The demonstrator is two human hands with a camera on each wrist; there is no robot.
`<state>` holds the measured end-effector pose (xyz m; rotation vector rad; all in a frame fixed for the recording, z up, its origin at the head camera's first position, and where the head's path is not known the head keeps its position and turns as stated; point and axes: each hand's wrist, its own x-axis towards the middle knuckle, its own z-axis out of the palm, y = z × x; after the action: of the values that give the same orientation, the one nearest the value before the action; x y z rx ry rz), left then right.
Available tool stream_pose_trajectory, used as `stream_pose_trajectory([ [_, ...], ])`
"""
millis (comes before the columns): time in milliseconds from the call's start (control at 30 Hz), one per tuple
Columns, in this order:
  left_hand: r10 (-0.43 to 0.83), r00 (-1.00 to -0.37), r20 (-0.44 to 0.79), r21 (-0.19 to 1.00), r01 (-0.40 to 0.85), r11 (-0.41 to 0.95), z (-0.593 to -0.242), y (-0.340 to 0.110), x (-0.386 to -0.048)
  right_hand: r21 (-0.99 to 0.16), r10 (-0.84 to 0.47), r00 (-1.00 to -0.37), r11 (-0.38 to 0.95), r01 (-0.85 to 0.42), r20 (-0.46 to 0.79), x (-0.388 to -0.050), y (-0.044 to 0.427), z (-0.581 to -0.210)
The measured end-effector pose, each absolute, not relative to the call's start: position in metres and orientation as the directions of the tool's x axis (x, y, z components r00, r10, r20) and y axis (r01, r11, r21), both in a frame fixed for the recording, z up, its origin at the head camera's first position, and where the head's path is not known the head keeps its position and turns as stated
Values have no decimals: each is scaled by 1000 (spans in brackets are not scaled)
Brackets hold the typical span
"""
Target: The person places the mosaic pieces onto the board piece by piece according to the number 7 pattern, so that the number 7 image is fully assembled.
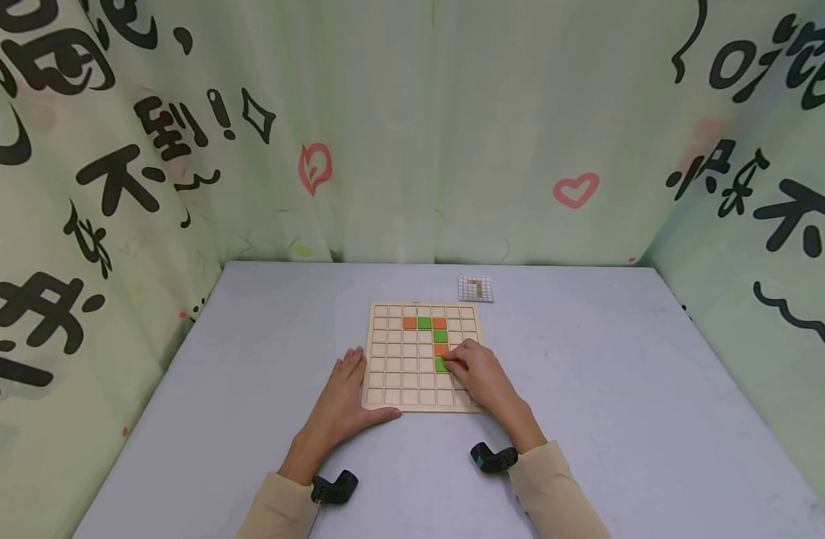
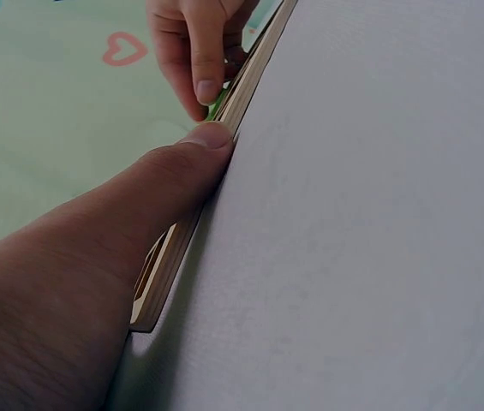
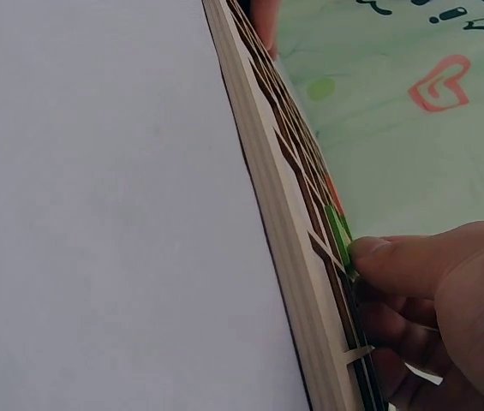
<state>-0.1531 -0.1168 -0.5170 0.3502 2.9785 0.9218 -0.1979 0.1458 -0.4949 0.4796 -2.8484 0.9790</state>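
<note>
A wooden grid board lies flat on the table. Orange and green square tiles sit in some of its cells, forming a row near the top and a column running down from the row's right end. My left hand is spread around the board's lower left corner, fingers along the left side and thumb against the front edge. Over the board's right part, my right hand pinches the lowest green tile at its right side with thumb and fingertips. In the right wrist view, that green tile is partly covered by the thumb.
A small card with a printed coloured grid lies just behind the board. The pale table is bordered by light green curtains bearing black writing and red hearts. Each wrist wears a black device.
</note>
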Motion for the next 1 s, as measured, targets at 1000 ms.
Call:
stream_pose_trajectory([
  [1000,213,-974,77,561,219,799,-519,-117,-153,-574,-235,-960,769,-280,153,-196,150,-480],
])
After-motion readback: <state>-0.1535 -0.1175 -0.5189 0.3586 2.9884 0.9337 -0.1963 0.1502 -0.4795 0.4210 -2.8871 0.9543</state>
